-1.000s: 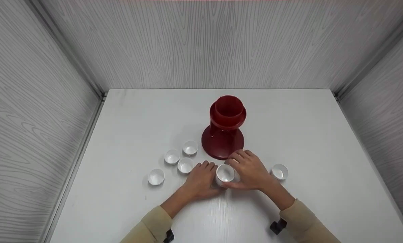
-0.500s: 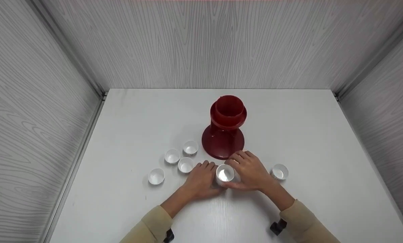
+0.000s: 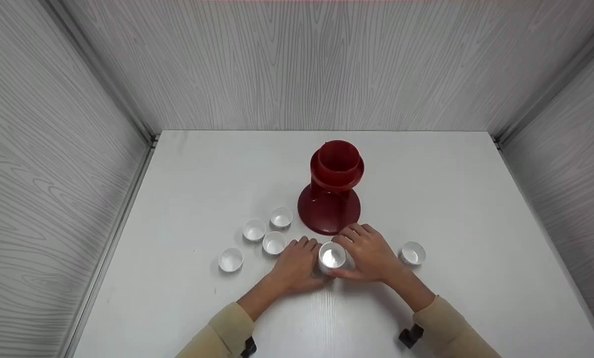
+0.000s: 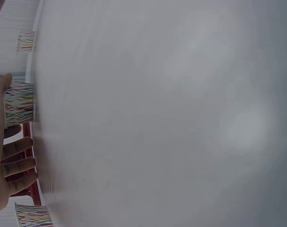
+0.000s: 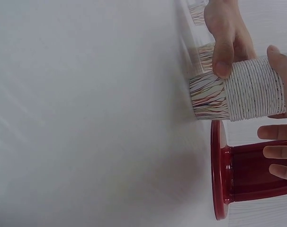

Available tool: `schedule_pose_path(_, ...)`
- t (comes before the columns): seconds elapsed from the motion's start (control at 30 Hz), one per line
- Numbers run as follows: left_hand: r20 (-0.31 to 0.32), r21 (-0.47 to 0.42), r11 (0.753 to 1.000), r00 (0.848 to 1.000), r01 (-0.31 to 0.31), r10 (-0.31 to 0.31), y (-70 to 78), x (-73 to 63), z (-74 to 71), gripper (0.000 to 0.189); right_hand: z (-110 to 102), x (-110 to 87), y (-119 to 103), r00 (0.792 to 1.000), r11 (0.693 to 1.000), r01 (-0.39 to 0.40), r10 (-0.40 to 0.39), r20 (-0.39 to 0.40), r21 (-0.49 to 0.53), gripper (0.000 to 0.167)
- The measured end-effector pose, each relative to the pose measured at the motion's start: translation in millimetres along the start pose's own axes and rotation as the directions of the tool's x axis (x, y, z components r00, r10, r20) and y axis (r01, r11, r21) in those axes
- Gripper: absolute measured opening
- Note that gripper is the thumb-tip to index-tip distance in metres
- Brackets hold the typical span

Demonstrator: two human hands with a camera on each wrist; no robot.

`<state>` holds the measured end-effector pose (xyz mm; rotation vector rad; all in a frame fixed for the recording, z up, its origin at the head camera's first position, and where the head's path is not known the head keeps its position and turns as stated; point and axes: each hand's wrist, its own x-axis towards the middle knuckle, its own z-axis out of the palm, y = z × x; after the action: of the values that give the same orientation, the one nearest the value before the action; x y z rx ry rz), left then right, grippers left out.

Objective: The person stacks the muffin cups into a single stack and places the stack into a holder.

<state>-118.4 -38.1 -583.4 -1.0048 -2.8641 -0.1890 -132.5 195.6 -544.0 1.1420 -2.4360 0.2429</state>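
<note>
A stack of nested paper cups (image 5: 255,90) stands upright in front of me. Its lowest cup shows coloured streaks below many close white rims. From the left my left hand (image 3: 297,268) grips the lower part, its thumb at the base of the rims in the right wrist view. My right hand (image 3: 369,251) holds the stack higher up from the right, with thumb and fingers around it. The lower striped cup (image 4: 19,104) also appears in the left wrist view. Just behind the hands stands a red dispenser-like stand (image 3: 329,209) with a round base and open tube top.
Several single paper cups (image 3: 230,260) stand upright on the white table (image 3: 451,189), left of the hands. Another cup (image 3: 412,253) is by the right wrist. Grey wood-grain panels (image 3: 297,64) enclose the table at the back and both sides.
Hardly anything differs. The right hand's fingers sit very slightly lower on the stack; the left hand, single cups and red stand keep their places.
</note>
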Motion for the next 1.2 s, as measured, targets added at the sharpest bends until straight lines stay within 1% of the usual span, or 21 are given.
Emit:
schedule_pose_path(0.23, 0.016, -0.021, 1.000, 1.000, 0.013, -0.012, 0.0, 0.9, -0.6, 0.073, -4, -1.6, 1, 1.000, 1.000, -0.014, 0.014, 0.025, 0.001, 0.066)
schedule_pose_path(0.53, 0.012, -0.055, 0.998, 1.000, 0.020, -0.019, 0.5, 0.3, -0.3, 0.073, -13, -10.5, 7, 0.999, 1.000, -0.023, 0.023, 0.033, -0.013, 0.069)
schedule_pose_path(0.7, 0.011, -0.069, 0.997, 1.000, 0.022, -0.021, 1.1, 0.3, -0.6, 0.074, -20, -18.0, 10, 0.999, 0.999, -0.028, 0.029, 0.043, -0.018, 0.068)
schedule_pose_path(0.97, 0.031, -0.075, 0.997, 0.999, 0.027, -0.025, 1.9, 0.5, -1.8, 0.077, -29, -34.1, 20, 0.999, 0.999, -0.019, 0.020, 0.027, -0.037, 0.069)
schedule_pose_path(1.1, 0.019, -0.077, 0.997, 1.000, 0.025, -0.023, 2.2, 0.4, -1.0, 0.075, -33, -41.5, 25, 1.000, 0.999, -0.013, 0.013, 0.020, -0.047, 0.070)
schedule_pose_path(1.2, 0.010, -0.078, 0.997, 1.000, 0.024, -0.023, 2.7, 0.2, -0.5, 0.073, -36, -47.1, 28, 0.999, 0.999, -0.027, 0.028, 0.026, -0.041, 0.070)
